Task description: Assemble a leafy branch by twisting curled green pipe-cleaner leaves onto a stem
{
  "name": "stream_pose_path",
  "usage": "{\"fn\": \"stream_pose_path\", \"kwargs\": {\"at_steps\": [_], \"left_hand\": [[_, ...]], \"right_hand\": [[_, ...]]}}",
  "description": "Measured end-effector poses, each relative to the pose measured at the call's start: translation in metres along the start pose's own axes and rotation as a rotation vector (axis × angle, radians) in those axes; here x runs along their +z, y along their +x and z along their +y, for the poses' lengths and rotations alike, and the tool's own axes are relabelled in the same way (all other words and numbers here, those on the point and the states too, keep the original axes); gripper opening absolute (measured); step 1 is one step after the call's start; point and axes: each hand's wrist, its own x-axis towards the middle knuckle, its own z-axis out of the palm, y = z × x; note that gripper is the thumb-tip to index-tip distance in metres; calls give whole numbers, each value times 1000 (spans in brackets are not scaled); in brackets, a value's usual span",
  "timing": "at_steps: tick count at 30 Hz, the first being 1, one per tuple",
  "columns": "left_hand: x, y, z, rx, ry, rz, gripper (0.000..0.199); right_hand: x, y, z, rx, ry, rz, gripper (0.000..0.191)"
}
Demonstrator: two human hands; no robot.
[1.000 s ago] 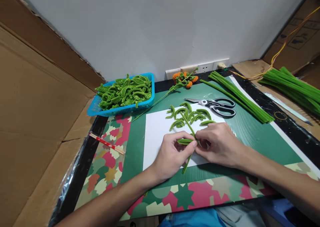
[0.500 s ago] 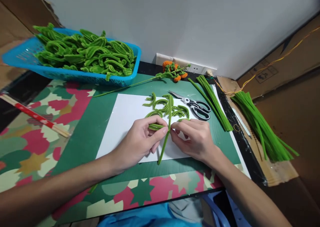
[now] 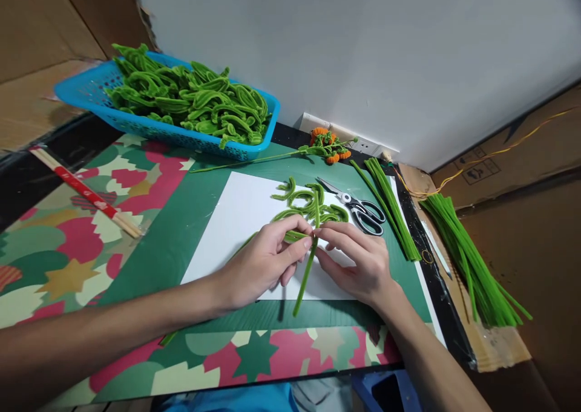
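Observation:
Over the white paper, my left hand pinches green pipe cleaners, with one strand running sideways and another crossing it near the fingertips. My right hand is closed at the same crossing, thumb and index finger against the upright strand. Its fingertips partly hide the join. Just beyond my hands, several short bent pipe-cleaner pieces lie on the paper. Black-handled scissors rest, blades slightly apart, to the right of those pieces.
A blue basket heaped with bent green pieces stands at the back left. Orange flowers on a green stem lie behind the paper. Straight pipe-cleaner bundles sit on the right. Wrapped chopsticks lie left. A wall rises behind.
The camera view has turned slightly left, so everything sits further right in the picture. Both hands keep hold of the crossed pipe cleaners, and the fingers have shifted only a little.

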Motion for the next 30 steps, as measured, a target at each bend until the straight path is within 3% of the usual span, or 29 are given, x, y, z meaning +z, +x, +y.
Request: {"fn": "stream_pose_path", "kwargs": {"at_steps": [6, 12, 22, 30], "left_hand": [[-2, -1, -2, -24, 54, 5, 32], [-5, 0, 2, -35, 2, -13, 38], [-10, 3, 3, -67, -10, 21, 45], [-9, 6, 5, -26, 11, 13, 42]], "right_hand": [[3, -1, 4, 3, 59, -34, 30], [6, -1, 2, -28, 87, 36, 36], [9, 3, 2, -28, 1, 100, 21], [12, 0, 7, -82, -29, 119, 49]]}}
